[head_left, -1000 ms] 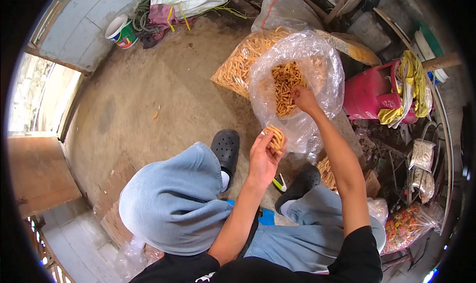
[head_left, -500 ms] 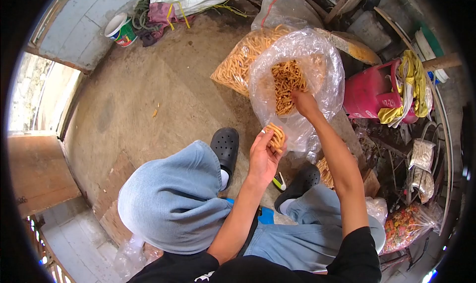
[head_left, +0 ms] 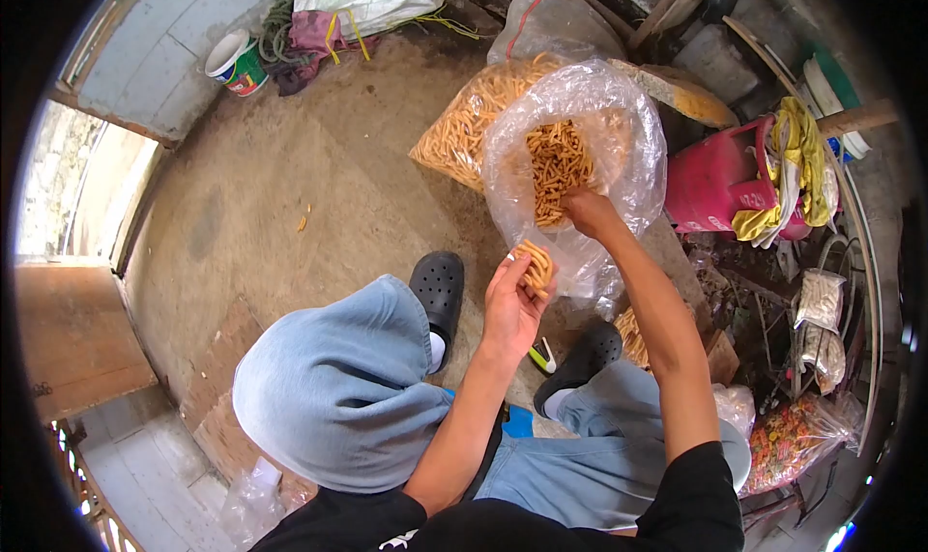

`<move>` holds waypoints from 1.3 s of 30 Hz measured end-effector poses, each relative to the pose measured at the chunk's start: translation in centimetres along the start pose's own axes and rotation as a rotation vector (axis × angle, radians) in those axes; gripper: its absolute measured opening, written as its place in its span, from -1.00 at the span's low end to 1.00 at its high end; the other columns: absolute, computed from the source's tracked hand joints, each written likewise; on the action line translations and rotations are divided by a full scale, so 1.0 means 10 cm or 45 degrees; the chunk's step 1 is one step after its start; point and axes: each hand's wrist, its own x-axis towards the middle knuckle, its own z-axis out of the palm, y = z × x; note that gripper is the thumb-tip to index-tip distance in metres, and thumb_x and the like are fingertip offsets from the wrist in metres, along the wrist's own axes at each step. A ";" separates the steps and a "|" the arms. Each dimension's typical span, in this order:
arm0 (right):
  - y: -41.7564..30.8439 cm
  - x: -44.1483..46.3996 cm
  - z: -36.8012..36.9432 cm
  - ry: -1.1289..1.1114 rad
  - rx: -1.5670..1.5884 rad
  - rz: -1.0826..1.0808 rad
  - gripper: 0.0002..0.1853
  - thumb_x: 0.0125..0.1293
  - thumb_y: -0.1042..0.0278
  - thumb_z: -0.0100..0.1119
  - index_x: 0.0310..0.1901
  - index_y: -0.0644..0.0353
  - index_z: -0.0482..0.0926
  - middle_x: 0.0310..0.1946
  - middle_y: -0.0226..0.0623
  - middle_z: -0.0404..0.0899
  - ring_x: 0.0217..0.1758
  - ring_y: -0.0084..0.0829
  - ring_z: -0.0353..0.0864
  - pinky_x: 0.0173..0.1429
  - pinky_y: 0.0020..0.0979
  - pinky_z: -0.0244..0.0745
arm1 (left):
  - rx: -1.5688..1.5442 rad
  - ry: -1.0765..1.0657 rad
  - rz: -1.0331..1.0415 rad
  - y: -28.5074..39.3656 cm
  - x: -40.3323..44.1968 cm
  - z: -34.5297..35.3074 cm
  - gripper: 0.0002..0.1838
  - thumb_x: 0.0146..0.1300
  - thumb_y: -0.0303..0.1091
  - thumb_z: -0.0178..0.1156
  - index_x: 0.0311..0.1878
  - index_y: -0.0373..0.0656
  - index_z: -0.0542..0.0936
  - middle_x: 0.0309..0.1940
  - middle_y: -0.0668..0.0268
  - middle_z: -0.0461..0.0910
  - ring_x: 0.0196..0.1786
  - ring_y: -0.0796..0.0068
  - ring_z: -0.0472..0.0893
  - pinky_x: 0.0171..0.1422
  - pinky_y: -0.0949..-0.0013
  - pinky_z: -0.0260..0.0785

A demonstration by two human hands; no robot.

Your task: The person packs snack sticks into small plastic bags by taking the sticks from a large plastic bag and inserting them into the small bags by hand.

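My left hand (head_left: 514,305) is closed around a small bundle of fried snack sticks (head_left: 535,267), held upright just this side of a large clear plastic bag (head_left: 633,117). Whether a thin wrapper encloses the bundle I cannot tell. Inside that open bag lies a heap of browner snack sticks (head_left: 559,160). My right hand (head_left: 586,212) is at the near edge of the heap, its fingers curled inward and partly hidden. A second clear bag (head_left: 459,131), full of paler sticks, leans against the open one on its left.
A green-handled cutter or stapler-like tool (head_left: 543,356) lies between my shoes. To the right stand a red gas cylinder (head_left: 710,180) with a yellow cloth (head_left: 800,165) and a bag of colourful snacks (head_left: 797,446). A paint bucket (head_left: 237,62) sits by the wall.
My right hand has drawn slightly back toward me, to the near edge of the heap, with its fingers more curled. My left hand keeps its bundle in nearly the same place.
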 end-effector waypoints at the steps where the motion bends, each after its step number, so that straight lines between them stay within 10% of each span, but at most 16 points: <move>1: -0.03 -0.01 -0.03 0.020 0.055 -0.012 -0.90 0.20 0.40 0.08 -0.30 0.17 0.57 -0.24 -0.20 0.61 -0.13 -0.13 0.60 -0.10 -0.15 0.52 | 0.000 -0.004 0.001 0.00 0.00 0.00 -0.75 0.35 -0.33 0.08 0.05 -0.13 0.41 -0.07 0.27 0.58 -0.09 0.41 0.64 -0.15 0.43 0.59; 15: -0.81 -0.80 -1.00 0.391 1.595 0.645 -0.72 0.32 0.41 0.11 -0.03 0.43 0.58 -0.42 -0.31 0.60 -0.47 -0.61 0.51 -0.36 -0.57 0.50 | -0.080 -0.173 0.074 0.14 -0.22 0.16 -0.64 0.42 -0.21 -0.03 0.16 -0.22 0.38 0.10 0.20 0.51 0.09 0.31 0.57 0.09 0.36 0.55; 39: -2.15 -2.15 -1.39 1.250 1.726 0.871 -0.83 0.24 0.44 0.28 -0.16 0.30 0.63 -0.40 -0.47 0.61 -0.42 -0.73 0.46 -0.32 -0.66 0.37 | -0.045 -0.341 -0.047 -0.06 -0.58 0.29 -0.64 0.41 -0.27 -0.05 0.17 -0.23 0.40 0.12 0.20 0.52 0.17 0.26 0.52 0.22 0.27 0.46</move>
